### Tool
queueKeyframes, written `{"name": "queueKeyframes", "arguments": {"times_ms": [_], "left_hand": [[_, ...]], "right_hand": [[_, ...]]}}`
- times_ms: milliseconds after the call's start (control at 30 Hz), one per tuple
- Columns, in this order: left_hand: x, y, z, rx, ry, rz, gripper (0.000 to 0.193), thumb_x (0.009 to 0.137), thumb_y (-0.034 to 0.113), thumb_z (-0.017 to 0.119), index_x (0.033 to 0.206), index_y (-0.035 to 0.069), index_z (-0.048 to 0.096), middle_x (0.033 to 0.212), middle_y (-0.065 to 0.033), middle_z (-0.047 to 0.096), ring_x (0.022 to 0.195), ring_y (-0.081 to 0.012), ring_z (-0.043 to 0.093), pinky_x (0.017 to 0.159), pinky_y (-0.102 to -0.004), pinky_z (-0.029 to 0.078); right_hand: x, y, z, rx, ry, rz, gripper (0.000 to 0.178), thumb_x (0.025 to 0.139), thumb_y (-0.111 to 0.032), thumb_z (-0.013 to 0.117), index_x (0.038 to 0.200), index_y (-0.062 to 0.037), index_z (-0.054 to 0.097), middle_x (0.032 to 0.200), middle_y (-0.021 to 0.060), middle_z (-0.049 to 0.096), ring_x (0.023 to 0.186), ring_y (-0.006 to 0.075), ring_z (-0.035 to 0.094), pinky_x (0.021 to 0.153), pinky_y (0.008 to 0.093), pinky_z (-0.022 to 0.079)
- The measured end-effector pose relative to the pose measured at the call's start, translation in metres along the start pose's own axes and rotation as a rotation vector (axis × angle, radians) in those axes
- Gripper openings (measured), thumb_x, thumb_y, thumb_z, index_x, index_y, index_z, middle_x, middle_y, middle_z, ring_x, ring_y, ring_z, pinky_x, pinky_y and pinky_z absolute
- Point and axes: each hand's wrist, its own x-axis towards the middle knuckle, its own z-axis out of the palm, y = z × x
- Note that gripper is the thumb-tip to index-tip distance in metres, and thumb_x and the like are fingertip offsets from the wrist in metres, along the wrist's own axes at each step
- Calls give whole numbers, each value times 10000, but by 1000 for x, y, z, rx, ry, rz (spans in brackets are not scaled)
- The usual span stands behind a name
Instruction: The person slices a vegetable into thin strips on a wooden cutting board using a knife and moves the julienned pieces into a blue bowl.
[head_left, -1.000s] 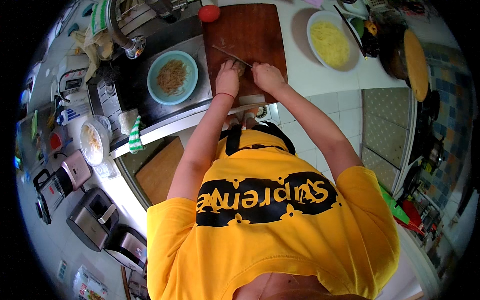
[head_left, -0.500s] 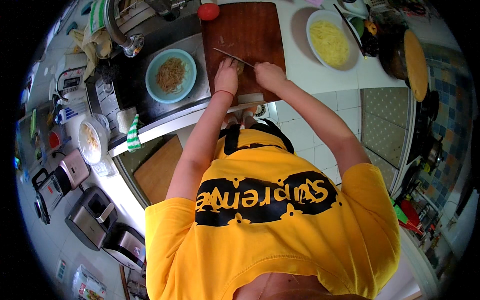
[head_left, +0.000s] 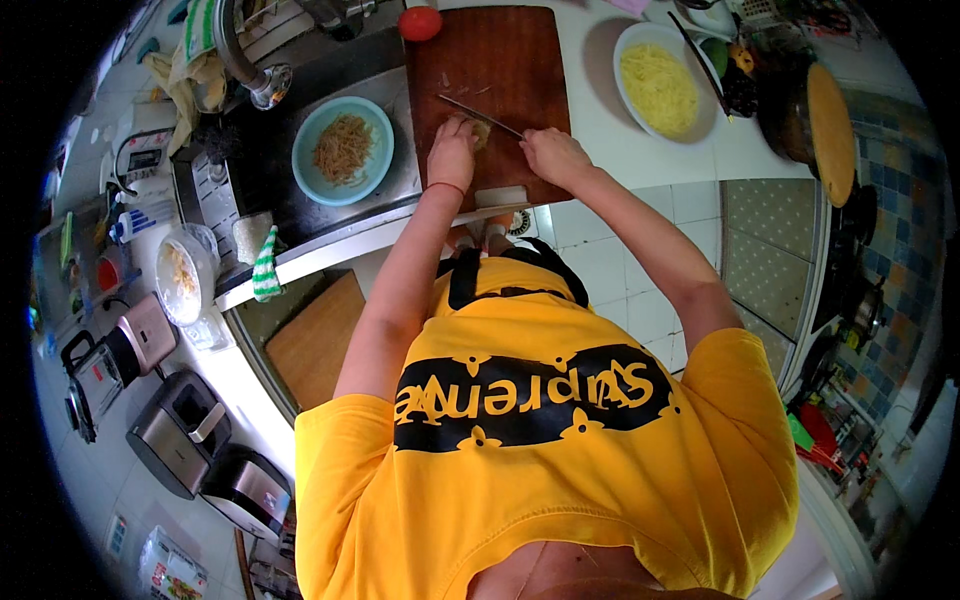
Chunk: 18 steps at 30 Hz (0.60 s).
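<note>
On the brown cutting board (head_left: 490,55), my left hand (head_left: 452,155) presses down on a small pale-brown piece of food (head_left: 481,134) with its fingers curled over it. What kind of food it is cannot be made out, as the fingers hide part of it. My right hand (head_left: 555,157) is wrapped round the handle of a knife (head_left: 478,114). The blade runs up and leftward just beyond my left fingertips, across the far side of the food. A few thin shreds lie on the board beyond the blade. A round red tomato (head_left: 420,24) sits at the board's far left corner.
Left of the board, a light-blue bowl (head_left: 384,172) of brown shreds stands over the sink, near the tap (head_left: 270,88). To the right, a white bowl (head_left: 628,98) holds yellow shreds, with dark chopsticks (head_left: 698,55) beside it. A lidded pot (head_left: 832,130) stands farther right.
My right hand has drawn the knife a little to the right and toward me. My left hand stays on the food, almost unmoved.
</note>
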Motion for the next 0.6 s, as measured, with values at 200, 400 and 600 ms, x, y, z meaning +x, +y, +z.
{"name": "queueKeyframes", "arguments": {"times_ms": [200,400,600], "left_hand": [[0,6,-3,17,-64,-34,265,809,102,535,1065,54,587,1153,-104,516,1071,-298,479,898,-373,424],[0,5,-3,64,-24,-21,272,813,106,533,1077,70,584,1173,-98,507,1076,-294,477,898,-371,424],[-2,4,-4,48,12,3,278,809,106,539,1081,79,587,1185,-101,509,1074,-292,479,900,-364,424]], "right_hand": [[24,-6,17,-69,-65,6,184,798,-98,475,839,6,621,880,241,617,834,393,606,718,473,487],[40,-12,22,149,149,75,232,849,-178,481,810,9,613,818,246,612,812,402,595,727,479,475],[9,1,-3,36,46,37,238,863,-193,486,807,1,612,832,231,615,800,398,587,728,478,462]]}}
